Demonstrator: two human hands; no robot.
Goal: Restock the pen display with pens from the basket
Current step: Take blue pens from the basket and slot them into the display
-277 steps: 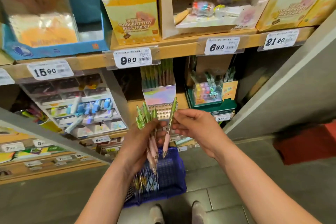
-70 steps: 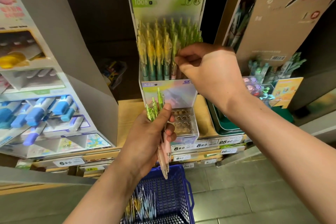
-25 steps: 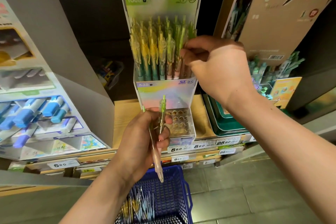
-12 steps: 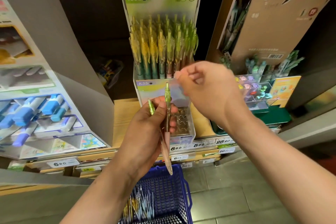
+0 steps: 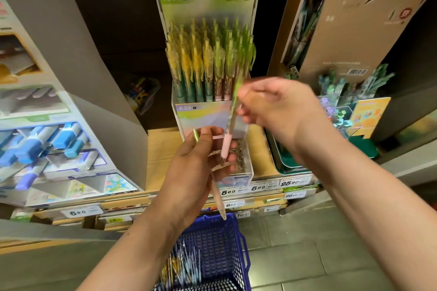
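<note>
A clear tiered pen display point(image 5: 201, 113) stands on the wooden shelf, its middle tier packed with several yellow and green pens point(image 5: 208, 59). My right hand point(image 5: 274, 111) pinches a green-topped, pink-gripped pen point(image 5: 230, 123), held upright in front of the display's lower label. My left hand point(image 5: 196, 168) grips one similar pen point(image 5: 216, 194), tip pointing down, just below and left of it. A blue plastic basket point(image 5: 227, 243) sits on the floor beneath my hands, with several pens point(image 5: 182, 267) lying in it.
A tiered display of blue markers point(image 5: 47, 144) stands at the left behind a grey divider point(image 5: 99, 78). A green tray with a small clear organiser point(image 5: 338, 116) and a tall brown card box point(image 5: 354, 19) stand at the right. Price tags point(image 5: 257, 188) line the shelf edge.
My right hand came down from the display's middle tier to my left hand and took a pen from it. My left hand went from two pens to one.
</note>
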